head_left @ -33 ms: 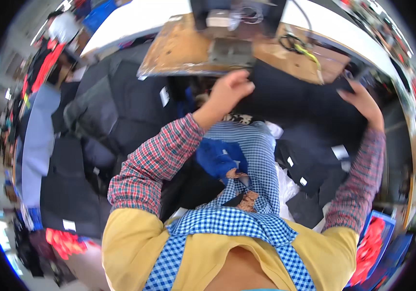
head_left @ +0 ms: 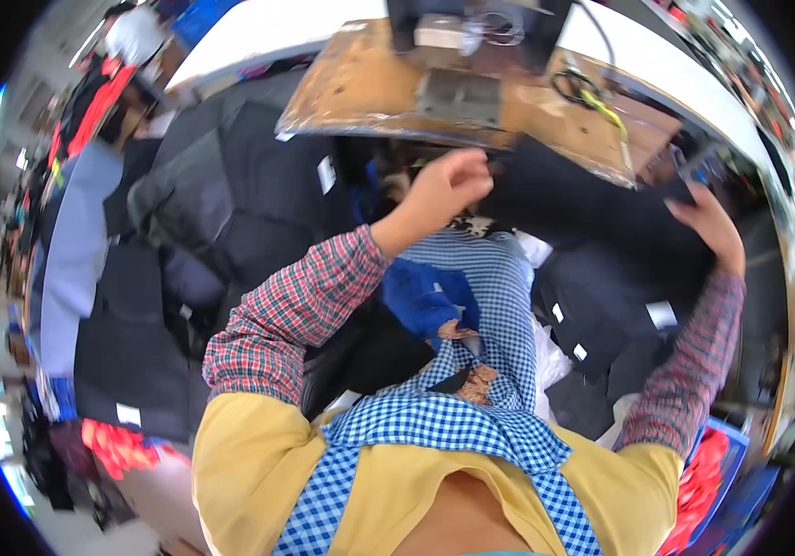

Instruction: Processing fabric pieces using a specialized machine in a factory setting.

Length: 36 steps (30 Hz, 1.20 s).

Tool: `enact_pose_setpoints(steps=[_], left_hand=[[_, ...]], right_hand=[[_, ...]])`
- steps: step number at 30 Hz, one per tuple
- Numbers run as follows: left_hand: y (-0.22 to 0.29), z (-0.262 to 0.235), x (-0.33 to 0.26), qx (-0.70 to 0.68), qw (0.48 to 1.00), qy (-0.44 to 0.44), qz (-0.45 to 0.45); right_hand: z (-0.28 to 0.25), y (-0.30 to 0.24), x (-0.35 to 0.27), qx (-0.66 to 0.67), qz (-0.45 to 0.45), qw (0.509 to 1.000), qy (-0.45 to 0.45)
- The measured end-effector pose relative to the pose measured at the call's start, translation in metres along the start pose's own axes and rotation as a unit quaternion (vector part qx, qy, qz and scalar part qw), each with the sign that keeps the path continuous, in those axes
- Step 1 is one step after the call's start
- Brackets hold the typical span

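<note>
I see the black cloth panel [head_left: 592, 190] in the upper right of the frame, just by the wooden worktop [head_left: 351, 88]. My right hand [head_left: 714, 227] pinches its right end; my left hand [head_left: 448, 190] curls at its left edge, but my feed can't tell me whether it grips. I judge the cloth light, limp and sturdy, best held by opposite edges.

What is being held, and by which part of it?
A black cloth: its left end in the left hand, its right end in the right hand.
</note>
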<state>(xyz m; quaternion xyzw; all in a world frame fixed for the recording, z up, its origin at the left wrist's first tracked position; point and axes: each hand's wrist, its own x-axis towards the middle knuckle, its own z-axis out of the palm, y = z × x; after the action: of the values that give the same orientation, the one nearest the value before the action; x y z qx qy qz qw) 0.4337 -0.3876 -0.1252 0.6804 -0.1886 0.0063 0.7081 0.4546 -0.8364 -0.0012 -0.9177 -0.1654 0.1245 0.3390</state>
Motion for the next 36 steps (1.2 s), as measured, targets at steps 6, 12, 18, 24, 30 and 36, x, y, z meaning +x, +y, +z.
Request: enact_pose_setpoints(steps=[6,12,18,24,30,36], left_hand=[[-0.003,-0.126,-0.109,0.088,0.975,0.145,-0.146],[-0.054,-0.28,-0.164,0.19,0.87,0.427,-0.155],[-0.076,-0.341,-0.197,0.656,0.587,0.338,-0.333],[-0.044,-0.358,-0.201,0.61,0.718,0.257,-0.216],[0.085,-0.258,-0.109,0.373,0.909,0.183,-0.006],[0.184,-0.145,-0.038,0.48,0.863,-0.007,0.159]], right_hand=[[-0.042,0.142,-0.128,0.046,0.243,0.963,0.109],[-0.056,0.303,-0.18,-0.091,0.416,0.824,0.374],[0.013,0.249,-0.083,-0.02,0.113,0.882,0.458],[0.115,0.002,0.007,-0.021,-0.045,0.921,0.386],[0.194,-0.163,0.062,0.047,-0.208,0.955,0.206],[0.259,-0.25,0.098,0.189,-0.315,0.928,0.061]])
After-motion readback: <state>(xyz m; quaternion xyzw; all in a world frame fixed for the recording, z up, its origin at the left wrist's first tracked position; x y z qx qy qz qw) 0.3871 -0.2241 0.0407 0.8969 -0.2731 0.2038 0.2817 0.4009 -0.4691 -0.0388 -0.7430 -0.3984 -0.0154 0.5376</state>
